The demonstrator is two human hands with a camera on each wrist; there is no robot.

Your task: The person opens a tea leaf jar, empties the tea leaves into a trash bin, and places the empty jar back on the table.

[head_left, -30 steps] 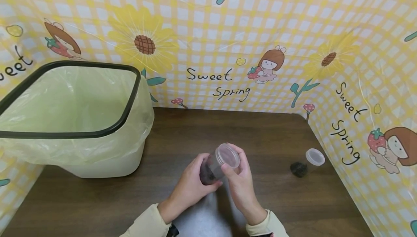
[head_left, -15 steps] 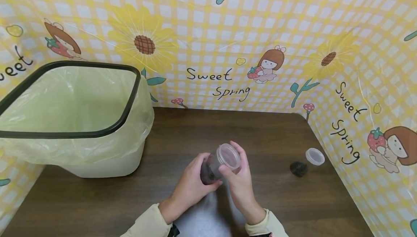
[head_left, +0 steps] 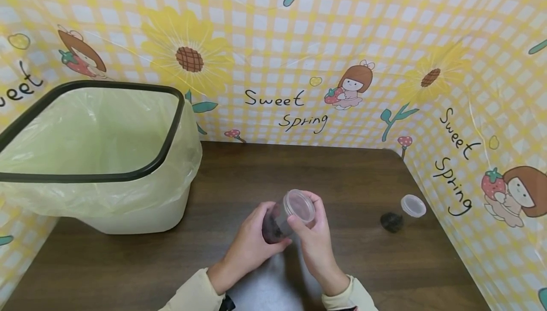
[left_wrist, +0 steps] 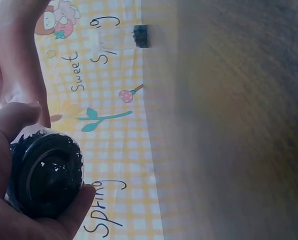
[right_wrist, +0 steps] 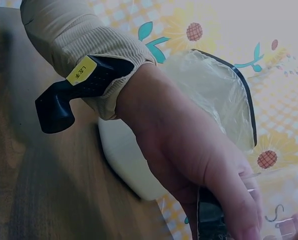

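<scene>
A clear plastic jar (head_left: 278, 221) with dark flaky contents at its bottom is held tilted above the table. My left hand (head_left: 252, 235) grips its body from the left. On the right, my right hand (head_left: 316, 240) grips the jar's translucent lid (head_left: 300, 206) at the rim, thumb on the near side and fingers on the far side. In the left wrist view, the jar's dark round base (left_wrist: 51, 175) faces the camera. The right wrist view shows my left hand (right_wrist: 189, 145) across the jar's dark lower part (right_wrist: 211, 215).
A second clear jar (head_left: 412, 206) with a pale lid and dark contents stands on the table's right side. At the left stands a large white bin (head_left: 136, 218) with a black rim and yellowish liner. A checked cloth (head_left: 273, 54) covers the walls around the wooden table (head_left: 342, 173).
The fingers of my right hand shift slightly around the lid's rim. The jar and my left hand stay almost in the same place.
</scene>
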